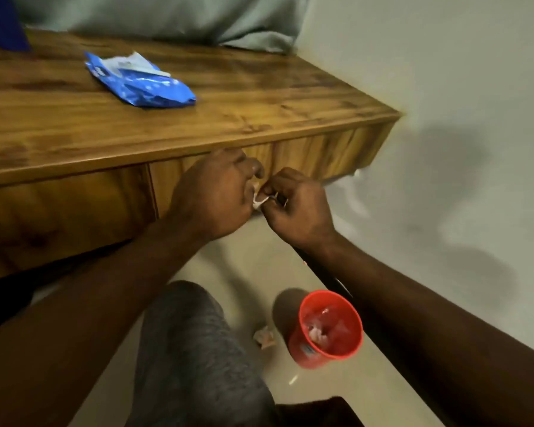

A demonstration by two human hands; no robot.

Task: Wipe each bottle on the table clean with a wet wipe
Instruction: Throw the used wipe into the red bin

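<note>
Both my hands are held together below the front edge of the wooden table. My left hand and my right hand pinch a small crumpled white wet wipe between their fingertips. A blue pack of wet wipes, its flap open, lies on the table top at the back left. A dark blue object stands at the table's far left corner, cut off by the frame. No whole bottle shows in this view.
A red bucket holding used wipes stands on the pale floor below my right arm. A crumpled wipe lies on the floor beside it. My grey-clad knee is at the bottom centre. A pale wall is on the right, a grey-green curtain behind the table.
</note>
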